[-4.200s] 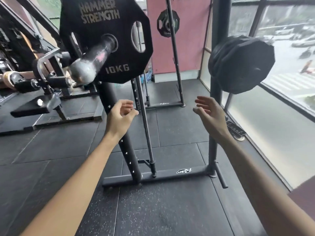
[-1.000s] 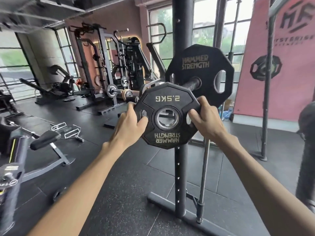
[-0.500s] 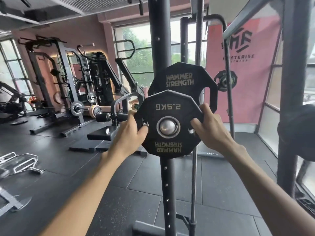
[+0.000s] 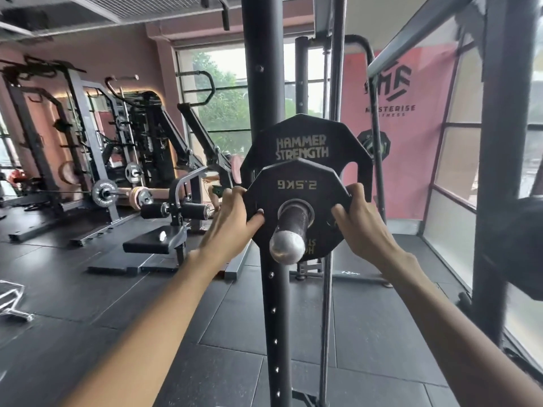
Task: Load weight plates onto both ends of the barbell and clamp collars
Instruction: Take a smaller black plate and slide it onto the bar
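1 wide-angle camera on the person's head looks forward and slightly down, close to the barbell end, facing the rack upright and the windows beyond.

Chrome barbell sleeve end bare beyond black 2.5 kg plate; black steel rack upright blocks underneath; sides open.

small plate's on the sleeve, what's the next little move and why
Probably push the 2.5 kg plate inward along the barbell sleeve until it seats against the larger Hammer Strength plate. The left hand and right hand grip its rim, the sleeve end pokes through its hole, no collar yet.
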